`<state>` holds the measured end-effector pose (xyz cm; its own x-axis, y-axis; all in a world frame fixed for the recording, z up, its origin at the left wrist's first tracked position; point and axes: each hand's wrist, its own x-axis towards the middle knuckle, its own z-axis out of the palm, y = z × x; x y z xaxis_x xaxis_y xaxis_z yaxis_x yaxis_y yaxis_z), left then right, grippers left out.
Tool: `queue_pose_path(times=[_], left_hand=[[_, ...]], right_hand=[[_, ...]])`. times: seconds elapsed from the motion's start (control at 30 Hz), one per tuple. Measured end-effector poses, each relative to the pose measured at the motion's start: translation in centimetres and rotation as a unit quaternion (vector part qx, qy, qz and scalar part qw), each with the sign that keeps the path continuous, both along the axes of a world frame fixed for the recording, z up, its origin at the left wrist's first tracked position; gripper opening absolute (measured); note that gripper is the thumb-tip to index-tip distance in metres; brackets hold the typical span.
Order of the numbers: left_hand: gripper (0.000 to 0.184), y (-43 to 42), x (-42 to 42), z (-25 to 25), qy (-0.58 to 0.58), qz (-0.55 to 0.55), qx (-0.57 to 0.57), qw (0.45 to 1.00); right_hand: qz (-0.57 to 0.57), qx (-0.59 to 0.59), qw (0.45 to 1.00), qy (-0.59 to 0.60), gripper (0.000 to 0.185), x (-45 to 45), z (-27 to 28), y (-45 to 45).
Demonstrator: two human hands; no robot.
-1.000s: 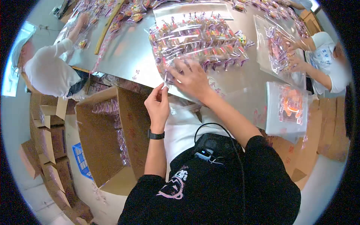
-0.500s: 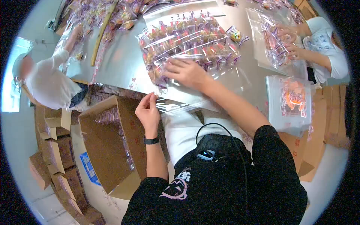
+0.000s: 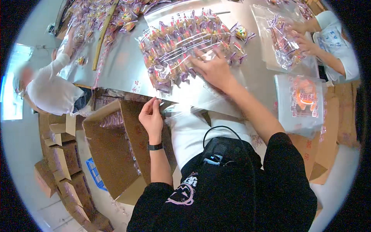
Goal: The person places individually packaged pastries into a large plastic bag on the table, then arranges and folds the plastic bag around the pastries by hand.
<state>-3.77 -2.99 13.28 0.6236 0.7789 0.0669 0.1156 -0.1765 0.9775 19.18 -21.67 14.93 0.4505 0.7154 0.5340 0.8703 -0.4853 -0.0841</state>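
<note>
A large clear plastic bag (image 3: 181, 46) lies flat on the metal table (image 3: 127, 69), filled with rows of small purple-and-red wrapped packets. My right hand (image 3: 212, 69) rests on the bag's near right part, palm down with fingers spread. At the table's front edge my left hand (image 3: 151, 116) pinches the bag's near left corner between thumb and fingertips. The open end of the bag hangs toward my lap. One loose wrapped packet (image 3: 241, 32) lies just right of the bag.
A wooden strip (image 3: 104, 34) divides off a heap of packets (image 3: 127, 17) at back left. A stack of printed bags (image 3: 299, 100) lies at right. Open cardboard boxes (image 3: 112, 154) stand below left. Co-workers (image 3: 50, 91) handle packets at both sides.
My right hand has slid right and slightly forward across the bag, its fingers spreading. The left hand keeps its pinch at the corner.
</note>
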Motion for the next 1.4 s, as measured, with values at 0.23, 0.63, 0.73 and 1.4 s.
queue_pose_path(times=[0.23,0.63,0.73,1.4], left_hand=[[0.02,0.3,0.7,-0.2,0.0,0.012,-0.003,1.0],[0.018,-8.2,3.8,5.3,0.026,-0.257,0.325,0.91],[0.024,-10.8,9.7,3.8,-0.001,-0.327,0.327,0.887],[0.031,-15.2,17.2,0.7,0.003,-0.062,0.523,0.85]], right_hand=[[0.015,-0.005,1.0,-0.009,0.053,-0.2,0.6,-0.7],[-0.256,0.189,0.948,0.0,0.052,0.6,1.1,-7.9],[-0.164,0.325,0.823,0.435,0.049,1.4,-0.4,-8.3],[-0.084,0.448,0.848,0.27,0.023,0.8,-4.1,-8.6]])
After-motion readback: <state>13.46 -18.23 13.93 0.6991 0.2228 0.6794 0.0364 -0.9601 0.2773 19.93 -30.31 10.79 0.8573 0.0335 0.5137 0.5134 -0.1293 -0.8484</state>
